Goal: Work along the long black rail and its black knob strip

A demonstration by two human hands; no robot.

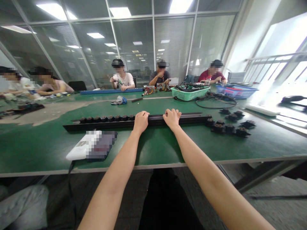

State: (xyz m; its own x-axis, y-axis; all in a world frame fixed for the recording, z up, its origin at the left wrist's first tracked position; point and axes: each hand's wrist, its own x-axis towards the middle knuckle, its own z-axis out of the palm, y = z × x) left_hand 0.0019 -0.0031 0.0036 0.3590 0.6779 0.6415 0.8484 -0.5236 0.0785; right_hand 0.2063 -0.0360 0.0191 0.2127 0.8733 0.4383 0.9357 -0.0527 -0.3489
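A long black channel-like rail lies across the green table in front of me. My left hand is closed over the rail near its middle, knuckles up. My right hand grips the same rail a little further right, its fingers curled over the top edge. Left of my left hand, a row of small black blocks sits along the rail. Several similar loose black blocks lie by the rail's right end. Whatever my fingertips press on inside the rail is hidden.
A white and dark flat device with a cable lies near the table's front edge. Further back are a crumpled grey-blue cloth, a green basket of cables and a blue basket. Several people sit around the table.
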